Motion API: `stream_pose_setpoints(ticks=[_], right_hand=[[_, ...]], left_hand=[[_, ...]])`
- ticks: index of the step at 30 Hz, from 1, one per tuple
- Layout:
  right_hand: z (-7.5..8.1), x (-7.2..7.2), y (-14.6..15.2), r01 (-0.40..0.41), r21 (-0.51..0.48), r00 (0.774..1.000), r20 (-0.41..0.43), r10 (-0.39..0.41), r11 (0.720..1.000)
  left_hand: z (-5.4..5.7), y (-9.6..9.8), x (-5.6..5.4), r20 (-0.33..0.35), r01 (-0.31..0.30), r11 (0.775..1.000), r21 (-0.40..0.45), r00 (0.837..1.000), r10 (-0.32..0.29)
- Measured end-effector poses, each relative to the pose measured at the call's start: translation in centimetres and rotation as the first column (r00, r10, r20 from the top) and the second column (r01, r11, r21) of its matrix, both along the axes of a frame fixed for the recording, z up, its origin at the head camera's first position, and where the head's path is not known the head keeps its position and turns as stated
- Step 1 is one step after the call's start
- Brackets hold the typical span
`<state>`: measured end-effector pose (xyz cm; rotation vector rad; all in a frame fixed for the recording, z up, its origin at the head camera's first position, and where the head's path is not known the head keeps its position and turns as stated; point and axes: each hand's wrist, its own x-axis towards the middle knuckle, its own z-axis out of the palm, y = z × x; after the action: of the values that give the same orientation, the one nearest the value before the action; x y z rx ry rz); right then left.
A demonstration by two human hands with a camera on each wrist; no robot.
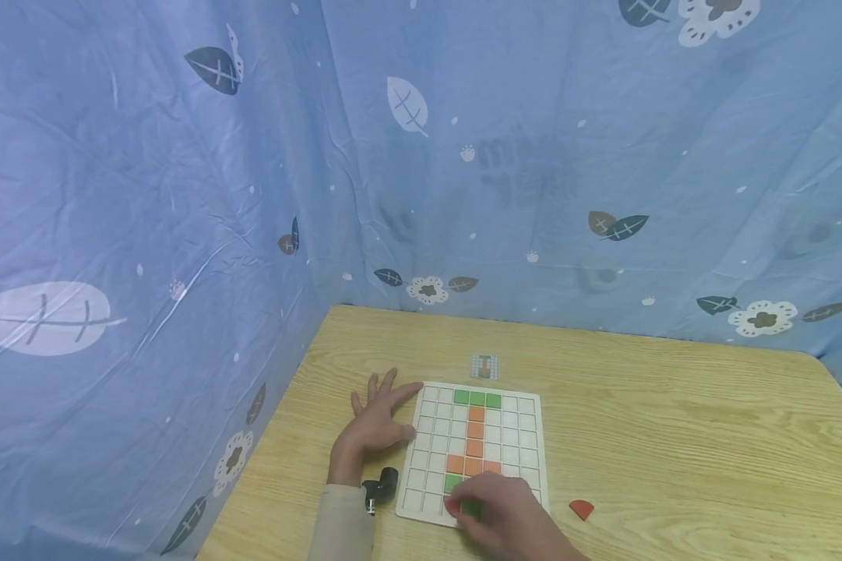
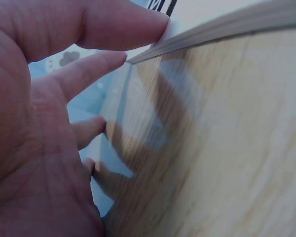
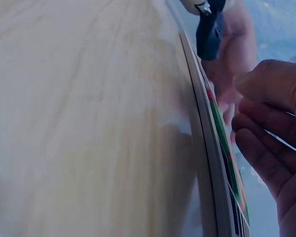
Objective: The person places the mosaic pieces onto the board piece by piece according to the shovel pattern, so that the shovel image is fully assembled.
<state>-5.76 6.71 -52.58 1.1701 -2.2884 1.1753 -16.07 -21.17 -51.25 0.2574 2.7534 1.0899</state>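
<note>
A white gridded board [image 1: 431, 448] lies on the table, bearing green squares [image 1: 477, 398], orange squares [image 1: 474, 430] and a red piece [image 1: 452, 505] near its lower edge. My left hand [image 1: 377, 425] is spread along the board's left side; its thumb and index fingertips touch the edge, as the left wrist view shows. Over the lower rows hovers my right hand [image 1: 501, 510], covering part of them. In the right wrist view its thumb and fingers are loosely bent just above the board, with nothing visible between them. A red quarter-circle piece [image 1: 582, 509] lies right of the board.
A small pattern card [image 1: 485, 367] lies behind the board on the wooden table [image 1: 645, 421]. A black device [image 1: 382, 487] is at the left wrist. Blue patterned curtain [image 1: 519, 179] hangs along the table's back and left edges.
</note>
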Motion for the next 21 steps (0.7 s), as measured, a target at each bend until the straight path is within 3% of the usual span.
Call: stream_pose_setpoints(ticks=[4, 6, 8, 12, 18, 21], right_hand=[[0.0, 0.3, 1.9, -0.008, -0.071, 0.999, 0.05, 0.012, 0.997], [0.2, 0.7, 3.0, 0.032, -0.08, 0.993, 0.114, -0.022, 0.996], [0.4, 1.0, 4.2, 0.095, -0.069, 0.982, 0.173, -0.081, 0.993], [0.9, 1.3, 6.7, 0.24, 0.042, 0.95, 0.196, -0.244, 0.97], [0.7, 1.2, 10.8, 0.327, 0.106, 0.93, 0.143, -0.339, 0.939], [0.3, 1.1, 12.4, 0.346, 0.092, 0.936, 0.034, -0.35, 0.934]], left_hand=[[0.0, 0.0, 0.0, 0.002, -0.001, 1.0, 0.004, 1.0, 0.001], [0.0, 0.0, 0.0, 0.005, -0.003, 1.0, 0.01, 1.0, 0.003], [0.0, 0.0, 0.0, 0.008, -0.004, 1.0, 0.014, 1.0, 0.003], [0.1, 0.0, 0.0, 0.007, -0.004, 1.0, 0.016, 1.0, 0.004], [0.0, 0.0, 0.0, 0.003, -0.002, 1.0, 0.006, 1.0, 0.002], [0.1, 0.0, 0.0, 0.003, -0.001, 1.0, 0.004, 1.0, 0.001]])
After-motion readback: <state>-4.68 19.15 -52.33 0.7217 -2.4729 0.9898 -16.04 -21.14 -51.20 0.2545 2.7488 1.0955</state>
